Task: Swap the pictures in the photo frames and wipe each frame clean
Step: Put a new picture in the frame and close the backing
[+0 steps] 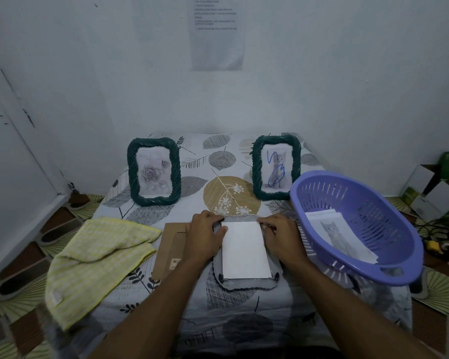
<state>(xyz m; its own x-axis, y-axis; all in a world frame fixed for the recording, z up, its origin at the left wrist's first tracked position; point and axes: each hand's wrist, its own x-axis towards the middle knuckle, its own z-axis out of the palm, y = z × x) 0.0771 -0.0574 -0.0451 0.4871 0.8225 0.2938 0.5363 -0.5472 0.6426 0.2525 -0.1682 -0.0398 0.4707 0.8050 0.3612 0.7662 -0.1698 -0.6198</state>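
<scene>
pale walls backed a table (pixel 166 307) under a leaf-print cloth. at its middle a face-down frame (pixel 244 284) carried a white sheet (pixel 245 251); the left hand (pixel 205 234) and right hand (pixel 283 237) curled their fingers round its far corners (left thumb on the sheet). two green frames (pixel 176 174) (pixel 255 172) stood upright behind. a yellow cloth (pixel 96 257) and brown backing board (pixel 170 244) lay left, and a purple basket (pixel 373 216) of cat pictures (pixel 340 237) sat right.

Two dark green rope-rimmed frames stand upright at the back: the left frame (pixel 154 174) shows pale roses, the right frame (pixel 276 167) a cat scribbled over in blue. A third frame (pixel 244 284) lies face down in front with a white sheet (pixel 245 251) on its back. A crumpled yellow cloth (pixel 96 257) lies to its left.
</scene>
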